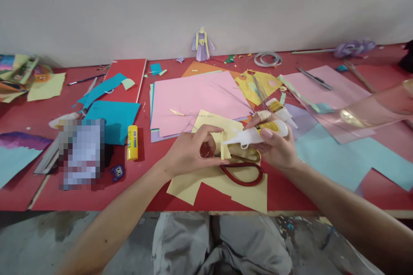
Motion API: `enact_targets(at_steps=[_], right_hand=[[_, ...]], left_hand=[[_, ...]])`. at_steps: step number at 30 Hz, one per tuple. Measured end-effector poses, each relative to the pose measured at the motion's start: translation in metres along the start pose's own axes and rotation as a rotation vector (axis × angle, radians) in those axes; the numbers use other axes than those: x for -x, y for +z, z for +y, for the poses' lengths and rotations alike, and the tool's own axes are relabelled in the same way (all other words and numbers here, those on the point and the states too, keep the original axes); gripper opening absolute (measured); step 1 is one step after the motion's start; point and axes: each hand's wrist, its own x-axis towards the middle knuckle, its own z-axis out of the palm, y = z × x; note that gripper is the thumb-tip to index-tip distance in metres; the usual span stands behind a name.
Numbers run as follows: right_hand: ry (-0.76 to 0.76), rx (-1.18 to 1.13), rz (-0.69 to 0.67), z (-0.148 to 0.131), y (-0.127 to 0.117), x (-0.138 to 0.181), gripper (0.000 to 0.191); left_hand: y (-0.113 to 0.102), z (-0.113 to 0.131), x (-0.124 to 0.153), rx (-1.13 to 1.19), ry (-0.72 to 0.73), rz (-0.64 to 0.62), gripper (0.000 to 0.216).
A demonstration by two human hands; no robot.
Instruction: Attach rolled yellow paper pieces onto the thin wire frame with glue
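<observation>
Between thumb and fingers, my left hand (189, 148) pinches a small folded piece of yellow paper (226, 148) by its top and bottom. A white glue bottle (269, 132) with a yellow label lies in my right hand (280, 148), tilted sideways. Its nozzle points left, right at the paper; whether it touches I cannot tell. Beneath both hands are scissors with red handles (243, 176), lying on cut yellow paper sheets (248, 193). Just behind my right hand lies a second white bottle (282, 111).
Pink paper (200, 99) is stacked mid-table. A glue stick (132, 142) stands at left near blue paper (112, 116). A paper dress figure (202, 45) leans on the wall. A cutter (314, 78) and a clear bottle-like object (377, 103) lie right.
</observation>
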Motion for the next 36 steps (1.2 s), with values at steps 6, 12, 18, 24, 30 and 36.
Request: enact_targets(at_steps=[6,12,18,24,30,36], right_hand=[[0.031,0.085,-0.051,0.0007,-0.0013,0.0030,0.032],[0.035,-0.071,0.000,-0.0024,0.0061,-0.0026,0.027],[0.086,0.028,-0.036,0.0014,0.0028,-0.0005,0.029],[0.078,-0.045,-0.057,-0.0007,0.0046,-0.0001,0.029],[0.078,0.028,-0.059,0.0009,0.0021,0.0006,0.031],[0.063,0.017,-0.069,-0.0004,0.0021,0.0029,0.032]], left_hand=[[-0.0004,-0.0023,-0.0001,0.016,-0.011,0.015,0.062],[-0.0009,-0.0005,-0.0003,0.015,-0.009,0.012,0.061],[-0.0011,-0.0017,0.0003,0.048,-0.024,0.030,0.063],[-0.0017,-0.0016,0.0001,0.064,-0.027,0.028,0.063],[-0.0017,-0.0007,0.0002,0.075,-0.049,0.039,0.064],[-0.0016,-0.0021,-0.0002,0.054,-0.034,0.036,0.064]])
